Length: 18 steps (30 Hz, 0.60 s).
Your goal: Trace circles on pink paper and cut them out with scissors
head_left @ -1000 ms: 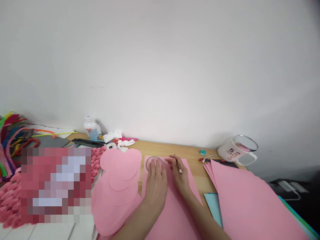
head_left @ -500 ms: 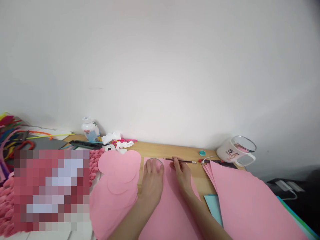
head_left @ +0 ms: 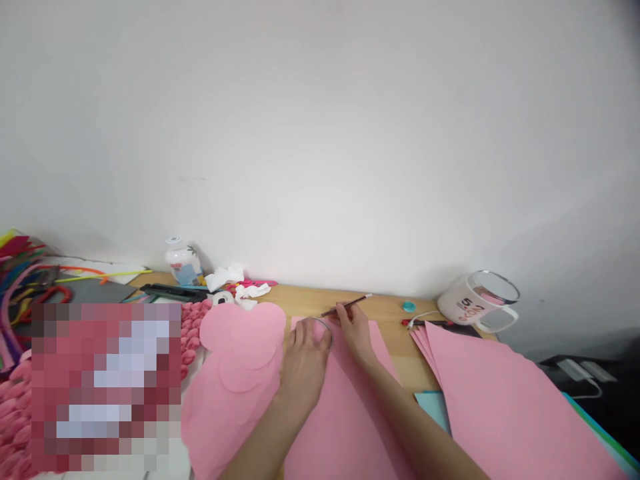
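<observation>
My left hand point(head_left: 306, 357) bends over a clear round disc with a thin grey rim point(head_left: 325, 325), holding it down near the far edge of a pink sheet of paper point(head_left: 345, 427). My fingers cover most of the disc. In my right hand point(head_left: 353, 327) is a dark pencil point(head_left: 355, 303), pinched between the fingers. It is tilted, with its pale end up to the right and its tip close to the disc's far rim. Left of the sheet lie several pink paper pieces with rounded edges point(head_left: 240, 373), overlapping one another.
A stack of pink sheets point(head_left: 505, 393) lies at the right over blue paper point(head_left: 434, 410). Behind it are a white mug point(head_left: 463, 303) and a teal round cap point(head_left: 409, 306). Far left stand a white bottle point(head_left: 183, 263), crumpled tissue point(head_left: 225, 277) and red-handled scissors point(head_left: 53, 300).
The pencil has turned from nearly level to slanting, its pale end raised and its tip moved left towards the disc's far rim. My right hand shifted slightly left; my left hand stays on the disc.
</observation>
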Each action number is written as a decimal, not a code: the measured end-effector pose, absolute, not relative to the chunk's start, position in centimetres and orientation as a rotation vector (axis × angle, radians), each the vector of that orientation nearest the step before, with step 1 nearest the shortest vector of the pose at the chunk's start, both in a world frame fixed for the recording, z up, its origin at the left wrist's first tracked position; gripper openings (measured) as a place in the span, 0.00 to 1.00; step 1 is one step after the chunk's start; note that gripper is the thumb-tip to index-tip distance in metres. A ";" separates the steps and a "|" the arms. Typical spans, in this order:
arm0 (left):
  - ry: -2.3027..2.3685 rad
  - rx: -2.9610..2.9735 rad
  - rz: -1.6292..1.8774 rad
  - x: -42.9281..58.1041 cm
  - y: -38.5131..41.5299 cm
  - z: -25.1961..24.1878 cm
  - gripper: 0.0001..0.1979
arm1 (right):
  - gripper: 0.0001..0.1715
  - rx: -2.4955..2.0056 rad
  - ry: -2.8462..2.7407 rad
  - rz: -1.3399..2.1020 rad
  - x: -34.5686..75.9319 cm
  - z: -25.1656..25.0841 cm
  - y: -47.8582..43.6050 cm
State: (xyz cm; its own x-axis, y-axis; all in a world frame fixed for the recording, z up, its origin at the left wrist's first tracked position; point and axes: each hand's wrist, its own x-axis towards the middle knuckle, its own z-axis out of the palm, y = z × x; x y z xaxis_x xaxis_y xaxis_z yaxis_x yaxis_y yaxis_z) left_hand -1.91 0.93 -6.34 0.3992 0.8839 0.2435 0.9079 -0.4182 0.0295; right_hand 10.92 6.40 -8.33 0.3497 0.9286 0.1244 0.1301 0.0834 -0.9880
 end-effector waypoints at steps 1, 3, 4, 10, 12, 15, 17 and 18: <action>-1.619 -2.551 -0.331 -2.0 1.0 -6.3 0.18 | 0.15 -1.364 -1.075 0.807 10.9 -8.2 6.5; -1.606 -2.582 -0.320 -2.1 1.2 -6.1 0.16 | 0.16 -1.371 -1.098 0.812 11.0 -8.1 6.6; -1.602 -2.591 -0.319 -2.1 1.3 -6.0 0.16 | 0.16 -1.375 -1.107 0.816 11.1 -8.1 6.6; -1.578 -2.627 -0.306 -2.3 1.6 -5.5 0.17 | 0.17 -1.419 -1.108 0.813 12.2 -8.3 5.7; -1.570 -2.641 -0.294 -2.4 1.6 -5.2 0.17 | 0.18 -1.433 -1.094 0.809 12.6 -8.4 4.9; -1.565 -2.675 -0.250 -2.6 1.7 -4.7 0.16 | 0.18 -1.443 -1.071 0.807 13.0 -8.5 3.5; -1.558 -2.708 -0.206 -2.7 1.8 -4.1 0.16 | 0.18 -1.445 -1.050 0.802 13.2 -8.7 2.5; -1.553 -2.726 -0.180 -2.7 1.8 -3.8 0.16 | 0.18 -1.446 -1.038 0.798 13.1 -8.8 2.0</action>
State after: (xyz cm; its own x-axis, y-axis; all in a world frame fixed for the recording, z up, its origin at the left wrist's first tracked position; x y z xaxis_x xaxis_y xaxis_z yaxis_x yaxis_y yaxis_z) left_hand -2.75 1.85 -3.76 0.5049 0.8575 0.0990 0.8574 -0.5115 0.0577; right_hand 13.14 1.99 -8.77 0.3826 0.9206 0.0785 0.1611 0.0172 -0.9868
